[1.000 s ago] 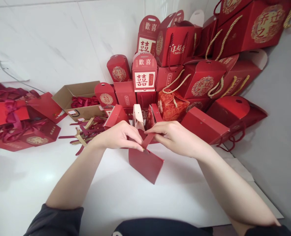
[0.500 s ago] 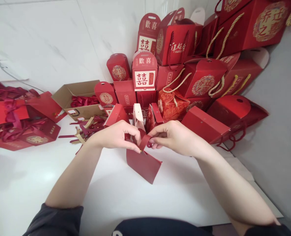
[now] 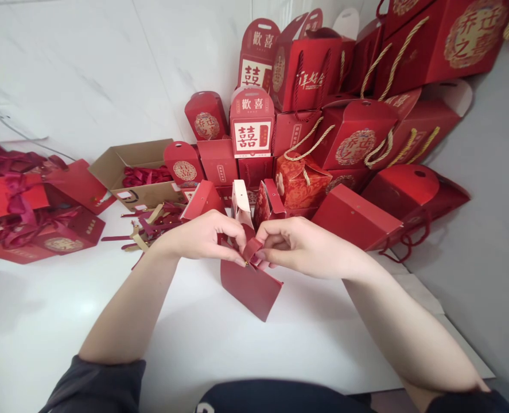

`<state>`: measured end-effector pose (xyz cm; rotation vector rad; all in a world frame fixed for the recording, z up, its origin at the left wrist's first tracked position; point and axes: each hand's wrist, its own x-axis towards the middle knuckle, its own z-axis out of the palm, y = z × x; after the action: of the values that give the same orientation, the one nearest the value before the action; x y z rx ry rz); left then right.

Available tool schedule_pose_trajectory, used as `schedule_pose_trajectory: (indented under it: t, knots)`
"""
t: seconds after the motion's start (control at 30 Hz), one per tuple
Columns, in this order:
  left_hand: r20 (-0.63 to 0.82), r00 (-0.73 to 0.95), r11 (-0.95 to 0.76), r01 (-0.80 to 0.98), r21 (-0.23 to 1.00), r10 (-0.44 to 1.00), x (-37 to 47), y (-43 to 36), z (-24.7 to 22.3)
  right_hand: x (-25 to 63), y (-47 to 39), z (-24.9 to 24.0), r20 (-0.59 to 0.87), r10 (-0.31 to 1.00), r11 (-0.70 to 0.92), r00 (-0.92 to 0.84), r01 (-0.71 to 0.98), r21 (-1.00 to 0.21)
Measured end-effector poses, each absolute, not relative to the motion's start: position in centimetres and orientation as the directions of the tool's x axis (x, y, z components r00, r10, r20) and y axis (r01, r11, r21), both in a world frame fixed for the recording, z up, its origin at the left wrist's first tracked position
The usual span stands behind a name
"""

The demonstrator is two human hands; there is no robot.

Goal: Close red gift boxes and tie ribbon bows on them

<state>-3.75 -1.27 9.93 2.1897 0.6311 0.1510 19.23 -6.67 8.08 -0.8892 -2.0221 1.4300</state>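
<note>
A small dark red gift box (image 3: pixel 251 289) stands tilted on the white table in front of me, its plain side facing me. At its top edge a red strap handle (image 3: pixel 252 248) curves up in a short loop, with a tiny gold rivet (image 3: pixel 246 264) at its near end. My left hand (image 3: pixel 211 236) is closed on the top of the box, thumb beside the rivet and fingers behind. From the other side my right hand (image 3: pixel 297 245) pinches the strap between thumb and fingers. The strap's far end is hidden by my fingers.
Stacked red gift boxes (image 3: pixel 353 132) fill the back and right. Loose straps (image 3: pixel 151 226) lie in a pile left of my hands, before a cardboard box (image 3: pixel 151 195) of dark red ribbon. Ribboned boxes (image 3: pixel 65 235) stand at the far left.
My right hand has moved slightly left and down, closer to my left hand, and the strap loop is now smaller. The box and my left hand have stayed put.
</note>
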Motion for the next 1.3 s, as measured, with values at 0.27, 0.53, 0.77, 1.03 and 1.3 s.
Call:
schedule_pose_trajectory:
  t: [0.27,0.53,0.77,1.03,1.3]
  knots:
    - [-0.095,0.881,-0.541,0.367,0.757,0.464,-3.7,-1.3,9.9,19.7,-6.3,8.5,0.095,0.663,0.347,-0.742,0.193,-0.918]
    - [-0.046,0.9,-0.548,0.304,0.779,0.434,-3.5,-0.9,9.3,19.1,-5.4,7.4,0.131,0.686,0.443,-0.716,0.268,-0.856]
    - [0.168,0.799,-0.664,0.339,0.666,0.577,-2.5,-1.7,9.4,20.0,-5.3,8.4,0.193,0.603,0.609,-0.774,0.29,-0.739]
    - [0.033,0.659,-0.595,0.654,0.467,0.751,-2.0,-6.1,10.9,19.8,-7.6,9.2,0.228,0.765,0.631,-0.603,0.629,-0.455]
    - [0.101,0.558,-0.545,0.729,0.415,0.824,-1.4,-8.6,10.8,18.3,-8.7,8.9,0.217,0.832,0.551,-0.51,0.716,-0.428]
